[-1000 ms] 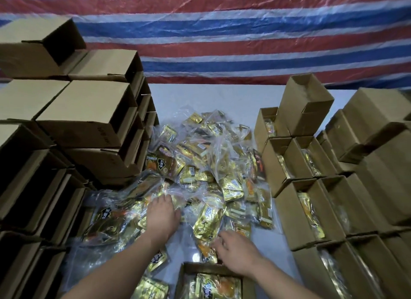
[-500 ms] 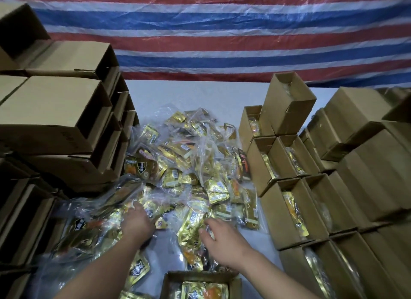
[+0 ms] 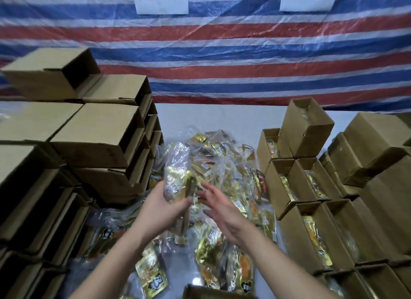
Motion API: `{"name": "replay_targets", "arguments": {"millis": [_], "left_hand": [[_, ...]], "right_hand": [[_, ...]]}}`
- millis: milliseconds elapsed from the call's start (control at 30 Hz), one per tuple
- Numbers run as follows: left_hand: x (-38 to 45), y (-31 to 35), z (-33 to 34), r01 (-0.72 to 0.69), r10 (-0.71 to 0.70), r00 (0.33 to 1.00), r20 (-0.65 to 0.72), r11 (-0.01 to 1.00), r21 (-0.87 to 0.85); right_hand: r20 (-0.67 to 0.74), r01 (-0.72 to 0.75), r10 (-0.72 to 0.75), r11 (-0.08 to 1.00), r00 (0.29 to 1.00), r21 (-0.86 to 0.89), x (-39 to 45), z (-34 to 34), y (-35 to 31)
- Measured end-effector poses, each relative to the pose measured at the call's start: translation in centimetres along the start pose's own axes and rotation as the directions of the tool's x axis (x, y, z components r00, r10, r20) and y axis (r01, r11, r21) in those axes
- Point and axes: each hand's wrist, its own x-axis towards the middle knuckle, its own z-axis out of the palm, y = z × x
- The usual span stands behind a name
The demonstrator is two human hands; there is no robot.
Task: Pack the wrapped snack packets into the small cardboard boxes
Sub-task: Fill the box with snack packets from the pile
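Left hand (image 3: 165, 206) raised over the pile, fingers curled round a clear-wrapped gold foil snack packet bundle (image 3: 178, 178), held roughly upright. Right hand (image 3: 222, 206) just beside it, fingers straight and spread, holding nothing, palm turned toward the bundle; can't tell if it touches the wrap

Loose heap of gold foil snack packets in clear bags (image 3: 222, 165) lies on the pale worktop (image 3: 222, 118) between the two box stacks. Small brown cardboard boxes, open-topped and part-filled (image 3: 295, 229), stand in rows on the right. Brown cardboard boxes stacked on their sides (image 3: 97, 131) on the left, apparently empty. Another brown box's rim (image 3: 213, 293) at bottom edge, right under the hands

Risks from here, my read:
- clear wrap is slick and loose, one-handed hold could let packets slide out the bottom back into the heap
- bundle looks nearly as wide as a box mouth, going in crooked would snag on a flap or crumple the foil
- right-side boxes stand close together, a nudge could tip the top one
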Motion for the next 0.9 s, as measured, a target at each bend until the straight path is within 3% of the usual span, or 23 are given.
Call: {"name": "replay_targets", "arguments": {"millis": [100, 267, 367, 467, 533, 633, 833, 900], "left_hand": [[-1.2, 5.2, 0.4, -0.09, 0.099, 0.99, 0.095, 0.991, -0.099], [-2.2, 10.4, 2.0, -0.245, 0.259, 0.959, 0.115, 0.962, -0.12], [-2.6, 12.1, 3.0, -0.395, 0.381, 0.918, 0.105, 0.903, 0.171], [-3.1, 12.6, 4.0, -0.314, 0.332, 0.94, 0.077, 0.754, 0.577], [-3.5, 12.7, 4.6, -0.296, 0.344, 0.937, 0.065, 0.676, 0.675], [-4.8, 11.7, 5.4, -0.339, 0.361, 0.924, 0.124, 0.624, 0.704], [-5.6, 7.3, 4.9, -0.297, 0.314, 0.949, 0.031, 0.854, 0.428], [-4.7, 5.5, 3.8, -0.235, 0.206, 0.971, 0.119, 0.906, 0.351]], "right_hand": [[0.146, 0.06, -0.1, 0.964, 0.984, 0.259, -0.1, 0.5, -3.2], [0.152, 0.104, -0.189, 0.891, 0.97, 0.442, -1.8, 0.3, -7.2], [0.077, 0.156, -0.229, 0.836, 0.97, 0.526, -2.7, -0.2, -8.5], [0.109, 0.11, -0.212, 0.802, 0.971, 0.588, -3.7, -0.3, -9.6], [0.093, 0.114, -0.222, 0.765, 0.971, 0.634, -4.3, -0.7, -9.8], [0.184, 0.059, -0.209, 0.797, 0.96, 0.601, -5.1, -1.1, -9.5], [0.112, 0.135, -0.231, 0.826, 0.966, 0.547, -5.7, -2.9, -8.6], [0.034, 0.198, -0.237, 0.874, 0.971, 0.444, -5.9, -3.9, -8.5]]}}
